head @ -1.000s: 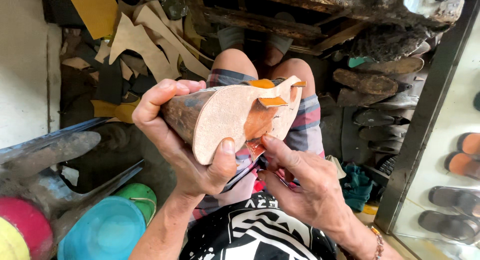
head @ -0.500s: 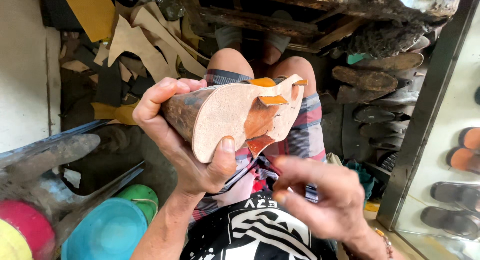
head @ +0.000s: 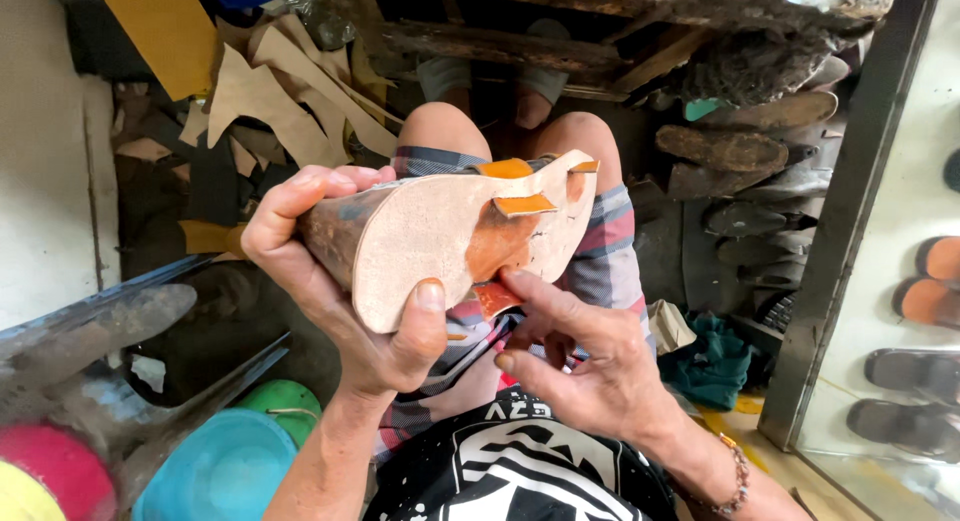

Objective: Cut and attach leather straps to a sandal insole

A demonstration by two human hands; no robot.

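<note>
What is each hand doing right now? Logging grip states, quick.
Left hand: closed around the shoe sole.
Right hand: fingertips pinching the orange strap end under the sole.

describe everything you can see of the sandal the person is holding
The sandal is held sole-up over the person's lap, heel end in the left hand, toe pointing away. Its underside is pale tan, leather-like, with a darker orange-brown patch near the middle. Orange strap ends are folded over the sole. The left thumb presses its near edge, and the right hand touches an orange strap end at the lower edge.
</note>
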